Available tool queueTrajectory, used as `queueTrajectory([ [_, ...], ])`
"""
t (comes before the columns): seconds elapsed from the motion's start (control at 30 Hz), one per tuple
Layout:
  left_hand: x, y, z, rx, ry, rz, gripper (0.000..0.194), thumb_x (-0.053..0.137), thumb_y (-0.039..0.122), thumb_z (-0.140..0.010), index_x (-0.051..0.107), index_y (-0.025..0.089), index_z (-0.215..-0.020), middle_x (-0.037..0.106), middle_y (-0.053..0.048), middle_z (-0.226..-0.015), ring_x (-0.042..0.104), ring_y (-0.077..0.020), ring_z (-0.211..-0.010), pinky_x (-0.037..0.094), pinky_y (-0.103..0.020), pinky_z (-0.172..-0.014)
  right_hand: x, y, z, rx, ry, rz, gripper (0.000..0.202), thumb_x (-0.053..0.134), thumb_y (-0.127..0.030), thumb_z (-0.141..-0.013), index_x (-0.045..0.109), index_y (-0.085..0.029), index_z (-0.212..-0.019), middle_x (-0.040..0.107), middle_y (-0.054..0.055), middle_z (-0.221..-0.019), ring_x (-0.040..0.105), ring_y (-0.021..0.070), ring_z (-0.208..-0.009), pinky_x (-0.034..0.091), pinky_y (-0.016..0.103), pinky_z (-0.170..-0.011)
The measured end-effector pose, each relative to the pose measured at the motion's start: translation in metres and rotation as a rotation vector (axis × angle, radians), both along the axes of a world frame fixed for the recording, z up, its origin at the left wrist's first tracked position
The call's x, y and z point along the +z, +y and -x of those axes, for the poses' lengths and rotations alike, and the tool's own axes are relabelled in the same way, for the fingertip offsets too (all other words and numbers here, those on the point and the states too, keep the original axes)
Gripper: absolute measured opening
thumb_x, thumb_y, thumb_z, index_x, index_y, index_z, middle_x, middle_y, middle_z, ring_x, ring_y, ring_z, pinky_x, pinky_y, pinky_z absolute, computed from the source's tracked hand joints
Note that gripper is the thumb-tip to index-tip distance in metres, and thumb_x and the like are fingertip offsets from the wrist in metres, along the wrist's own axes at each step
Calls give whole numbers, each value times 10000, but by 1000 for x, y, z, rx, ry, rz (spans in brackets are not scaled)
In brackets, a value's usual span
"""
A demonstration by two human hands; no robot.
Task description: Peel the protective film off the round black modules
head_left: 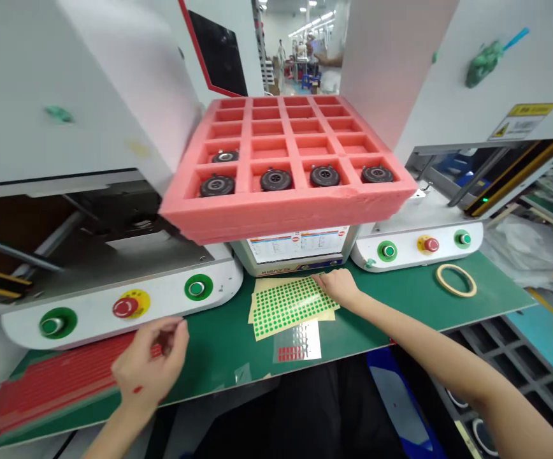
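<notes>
On the green surface [401, 299], the right hand [341, 287] lay flat, fingers together, on a thin, floppy sheet of green dot stickers [288, 306], likely best peeled at an edge, while the left hand [150, 366] pinched at red sticker strips [51, 382].

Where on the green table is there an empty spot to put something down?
Bare green mat lies between the right hand and the tan tape ring. Another bare patch sits between the left hand and the sheet of green dot stickers. The left corner is crowded with red label sheets.
</notes>
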State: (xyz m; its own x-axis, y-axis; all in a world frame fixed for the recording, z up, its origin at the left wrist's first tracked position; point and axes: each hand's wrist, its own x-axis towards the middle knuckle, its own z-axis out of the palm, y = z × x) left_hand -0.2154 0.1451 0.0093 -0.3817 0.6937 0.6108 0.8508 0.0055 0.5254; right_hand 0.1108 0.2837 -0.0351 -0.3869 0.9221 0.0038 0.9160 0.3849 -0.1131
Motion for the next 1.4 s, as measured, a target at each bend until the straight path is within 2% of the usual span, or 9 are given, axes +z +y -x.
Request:
queueTrajectory([
  [0.17, -14, -64, -5, 16, 43, 32, 121, 583, 307, -822, 635, 202, -852, 658, 8, -697, 618, -120, -559, 481, -220, -611, 2, 19, 23, -42, -131, 30, 345, 499, -418, -965, 674, -125, -918, 725, 58, -883, 694, 165, -828, 555, 375, -806],
  [0.37, -12, -91, -17, -57, 43, 47, 86, 581, 287, -854, 607, 207, -873, 620, 23, -675, 604, -112, -548, 478, -202, -589, 5, 17, 34, -52, -116, 0, 296, 552, -402, -941, 644, -134, -1027, 696, 51, -958, 674, 164, -841, 558, 372, -793],
  [0.5, -11, -94, -60, -346, 45, -19, 68, 534, 162, -891, 585, 205, -902, 617, 7, -747, 578, -99, -579, 479, -196, -602, 16, -9, 35, -50, -19, -82, 359, 469, -405, -978, 664, -122, -875, 704, 50, -812, 667, 152, -735, 524, 322, -705],
  [0.63, -34, -97, -114, -718, 101, 120, 168, 459, 84, -905, 576, 201, -938, 651, -31, -818, 625, -139, -710, 511, -233, -653, 13, -82, 19, 105, 117, -164, 556, 273, -359, -1024, 676, -144, -708, 691, 93, -629, 654, 174, -624, 384, 289, -574],
  [0.8, -97, -96, -165, -900, 194, 349, 236, 443, 65, -865, 633, 187, -934, 701, -72, -891, 659, -238, -852, 568, -408, -761, -38, -188, -24, 345, 242, -182, 458, 407, -325, -959, 630, -187, -585, 644, 47, -524, 610, 153, -535, 348, 291, -551],
  [0.9, -130, -91, -178, -936, 167, 340, 264, 526, 76, -821, 663, 222, -992, 712, -56, -1118, 622, -283, -1112, 496, -541, -975, -84, -227, -52, 266, 302, -173, 323, 450, -216, -909, 664, -174, -670, 684, 63, -601, 647, 174, -587, 417, 284, -565],
  [1.0, -149, -85, -181, -928, 129, 335, 249, 499, 109, -867, 683, 240, -971, 707, -47, -1166, 608, -280, -1164, 446, -609, -1013, -125, -249, -71, 137, 385, -128, 182, 532, -182, -832, 711, -190, -867, 766, 85, -907, 717, 216, -865, 529, 330, -755],
  [1.2, -153, -85, -193, -900, 42, 355, 264, 453, 135, -905, 703, 214, -936, 717, -78, -1145, 614, -255, -1165, 403, -604, -1050, -175, -253, -85, 7, 530, 7, 239, 492, -185, -846, 725, -238, -855, 748, 41, -1106, 654, 217, -1134, 442, 468, -1047],
  [1.4, -132, -137, -187, -855, -28, 430, 199, 572, 183, -838, 729, 258, -935, 764, 20, -984, 692, -150, -974, 424, -365, -1088, -205, -248, -101, 101, 607, 92, 362, 419, -383, -897, 726, -192, -906, 716, 147, -1156, 611, 318, -1192, 363, 620, -1059],
])
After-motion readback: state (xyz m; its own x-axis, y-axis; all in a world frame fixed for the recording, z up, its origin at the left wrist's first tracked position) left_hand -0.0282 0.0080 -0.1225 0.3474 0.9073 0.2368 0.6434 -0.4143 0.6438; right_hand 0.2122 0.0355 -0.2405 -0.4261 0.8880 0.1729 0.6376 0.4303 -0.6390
